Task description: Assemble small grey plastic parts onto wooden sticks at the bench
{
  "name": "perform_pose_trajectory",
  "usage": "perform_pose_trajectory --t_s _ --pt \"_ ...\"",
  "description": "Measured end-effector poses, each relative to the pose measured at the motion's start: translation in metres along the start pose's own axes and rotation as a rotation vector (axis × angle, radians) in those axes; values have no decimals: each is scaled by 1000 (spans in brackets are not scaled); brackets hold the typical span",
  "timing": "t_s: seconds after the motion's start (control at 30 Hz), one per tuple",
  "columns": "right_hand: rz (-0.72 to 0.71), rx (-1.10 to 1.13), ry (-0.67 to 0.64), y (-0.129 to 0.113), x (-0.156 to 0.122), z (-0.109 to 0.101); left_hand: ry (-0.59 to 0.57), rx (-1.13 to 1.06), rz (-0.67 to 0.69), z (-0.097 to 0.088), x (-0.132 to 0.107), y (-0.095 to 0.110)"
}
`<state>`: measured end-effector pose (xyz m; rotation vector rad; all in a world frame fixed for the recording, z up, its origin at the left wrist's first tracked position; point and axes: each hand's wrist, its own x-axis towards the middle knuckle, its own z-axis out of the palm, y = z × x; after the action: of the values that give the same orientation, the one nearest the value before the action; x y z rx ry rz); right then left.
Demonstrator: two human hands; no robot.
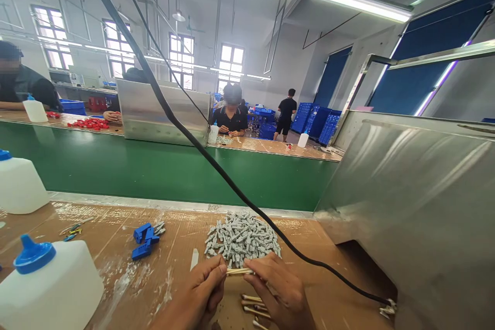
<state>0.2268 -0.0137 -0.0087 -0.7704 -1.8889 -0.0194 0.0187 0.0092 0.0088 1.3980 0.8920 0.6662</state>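
Observation:
Between my two hands run a few thin pale cotton swabs (236, 271), lying level just in front of the grey pile. My left hand (204, 286) is closed round their left end. The fingertips of my right hand (276, 283) pinch the right end, where a white tip shows. Below my right hand, several more cotton swabs (255, 305) rest on the cardboard, some with dark tips and partly hidden by the hand. Directly beyond my fingers sits a heap of small grey plastic pieces (243, 237).
Blue blocks (143, 241) and a large white bottle (50, 283) with a blue cap stand left. A black cable (232, 185) crosses diagonally. A metal panel (433, 206) bounds the right. Beyond the green belt (116, 165), a person (232, 116) sits working.

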Motion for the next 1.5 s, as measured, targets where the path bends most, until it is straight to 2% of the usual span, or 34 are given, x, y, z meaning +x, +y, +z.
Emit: perform_pose_trajectory --t_s 0.27,0.5,0.6,0.73,0.83,1.03,1.2,1.3,1.43,1.5 --pt "-6 53 -2 -1 1 -1 12 -81 13 0 3 -3" --pt "-44 48 -48 -6 3 -2 -62 -113 -3 7 -6 7" --pt "-51 30 -31 -6 2 -2 -64 12 31 6 -8 9" --pt "-33 -7 -26 -3 0 -2 29 217 129 4 -7 7" --pt "-18 -3 -39 -1 -1 -2 76 291 147 4 -6 5" --pt "-20 -4 -78 -1 -2 -1 -13 402 123 5 -7 10" --pt "45 9 -101 0 -4 2 1 505 152 4 -8 5" --pt "83 13 -120 1 -5 4 60 648 252 2 -3 -11" --pt "121 8 -143 1 -6 5 186 913 551 0 6 -31" --pt "121 11 -157 1 -6 5 235 988 643 -1 8 -33"
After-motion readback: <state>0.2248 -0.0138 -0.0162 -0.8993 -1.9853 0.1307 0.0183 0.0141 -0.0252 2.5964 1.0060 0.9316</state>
